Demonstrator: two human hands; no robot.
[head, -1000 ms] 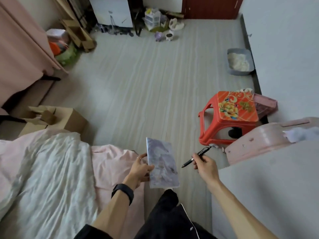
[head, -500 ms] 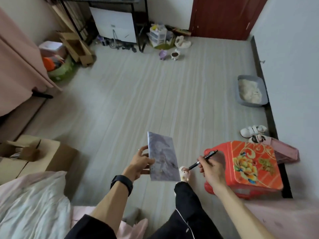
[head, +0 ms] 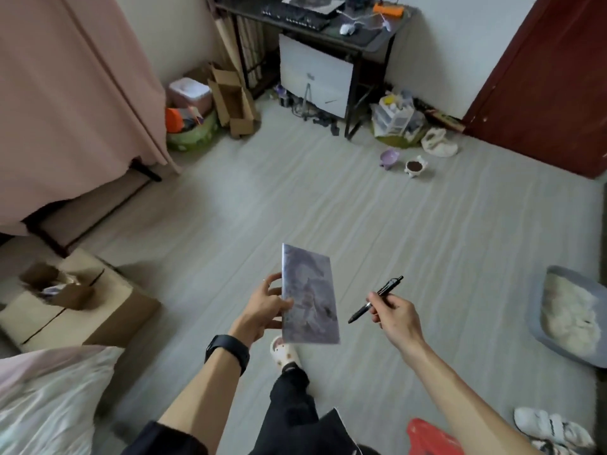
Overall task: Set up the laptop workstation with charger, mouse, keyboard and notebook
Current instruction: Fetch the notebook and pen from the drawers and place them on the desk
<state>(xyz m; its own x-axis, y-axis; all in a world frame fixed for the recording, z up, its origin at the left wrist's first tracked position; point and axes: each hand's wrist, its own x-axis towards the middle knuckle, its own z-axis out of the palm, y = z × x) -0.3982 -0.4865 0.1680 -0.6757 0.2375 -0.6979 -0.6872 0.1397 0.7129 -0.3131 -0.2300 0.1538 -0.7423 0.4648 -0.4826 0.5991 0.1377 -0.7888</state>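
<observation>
My left hand [head: 264, 305] grips a thin notebook [head: 308, 298] with a grey-purple patterned cover by its left edge, held out over the floor. My right hand [head: 392, 311] pinches a black pen [head: 374, 300] that points down-left. Far ahead, a dark desk [head: 368, 37] stands against the wall. On it lie a black keyboard [head: 295, 16], a white mouse [head: 347, 27], a laptop's edge [head: 312, 1] and an orange power strip [head: 387, 9] with cables.
A pink curtain [head: 72, 93] hangs at left, with cardboard boxes [head: 75, 307] and bedding [head: 49, 399] below it. Pet bowls [head: 404, 162] and a plastic organiser [head: 395, 118] sit near the desk. A grey litter tray [head: 545, 336], white shoes [head: 551, 428] and a red stool [head: 430, 438] are at right.
The view has risen and moved forward across the room; the desk has come into sight. The stool and litter tray slid down and right. Both hands keep holding the notebook and pen.
</observation>
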